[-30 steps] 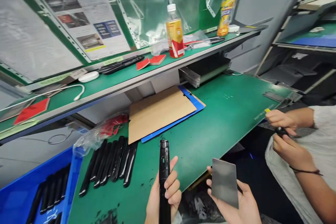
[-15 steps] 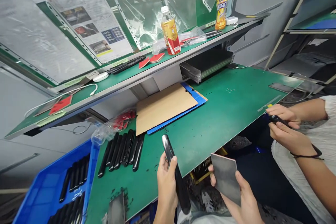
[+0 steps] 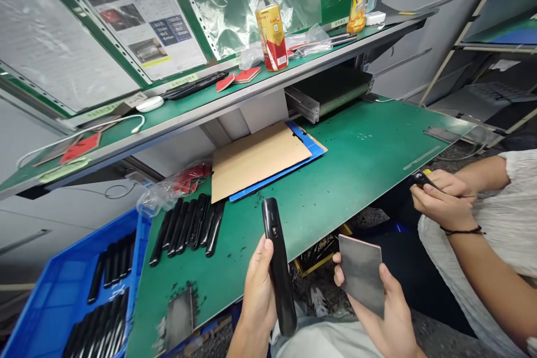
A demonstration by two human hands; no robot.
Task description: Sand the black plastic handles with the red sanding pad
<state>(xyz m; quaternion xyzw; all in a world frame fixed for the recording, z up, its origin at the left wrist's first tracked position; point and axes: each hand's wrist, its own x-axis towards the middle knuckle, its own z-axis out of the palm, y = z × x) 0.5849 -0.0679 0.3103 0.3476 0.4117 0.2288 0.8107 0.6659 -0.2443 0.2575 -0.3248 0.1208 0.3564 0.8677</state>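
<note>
My left hand (image 3: 260, 279) is closed around a long, glossy black handle-shaped part (image 3: 277, 268). It stands nearly upright, with a small slot near its top end. In my right hand (image 3: 388, 313) is a thin, square grey pad (image 3: 361, 271) with a reddish edge, gripped by its sides. The pad and the black part are apart. Several similar black parts (image 3: 187, 226) lie in a row on the green table (image 3: 331, 196), left of my left hand. Another grey pad (image 3: 179, 319) rests at the table's near edge, with dark dust around it.
A blue bin (image 3: 54, 291) at the left holds more black parts. Cardboard (image 3: 260, 159) lies on a blue sheet, beside a plastic bag of red pieces (image 3: 191, 177). Drink bottles (image 3: 271, 31) stand on the shelf above. At right, a co-worker's hands (image 3: 444, 196) hold a dark piece.
The black part has turned in my left hand, so its slotted face shows more toward me. My right hand still holds the grey pad. The view has shifted slightly, and the co-worker's hands moved left.
</note>
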